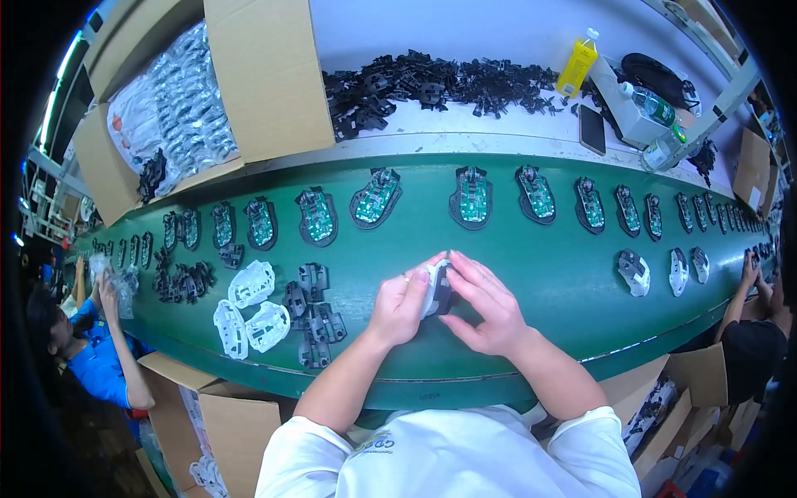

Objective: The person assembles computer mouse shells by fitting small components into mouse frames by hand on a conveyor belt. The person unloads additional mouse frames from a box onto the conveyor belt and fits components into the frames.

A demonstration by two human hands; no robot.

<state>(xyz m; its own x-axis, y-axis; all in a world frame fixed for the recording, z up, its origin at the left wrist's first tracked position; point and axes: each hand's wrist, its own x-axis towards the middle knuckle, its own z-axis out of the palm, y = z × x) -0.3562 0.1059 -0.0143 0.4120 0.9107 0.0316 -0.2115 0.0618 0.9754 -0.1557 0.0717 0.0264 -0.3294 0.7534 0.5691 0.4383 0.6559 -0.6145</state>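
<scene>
In front of my chest, over the green conveyor belt (531,332), both hands hold a white and black mouse top shell (437,292), turned on its edge. My left hand (400,305) is closed on its white side, thumb along the shell. My right hand (490,305) grips the dark side, fingertips at the far end and thumb at the near end. To the left lie white mouse shells (251,284), hollow side up, and a cluster of black plastic mouse parts (315,324). Beyond my hands, mouse bases with green circuit boards (473,197) form a long row.
Assembled white and black shells (634,272) lie on the right. The shelf behind holds a heap of black parts (415,79), a yellow bottle (579,62), a phone (591,129) and an open carton (266,83). Co-workers (100,349) work at both sides; cartons (241,432) stand below the belt.
</scene>
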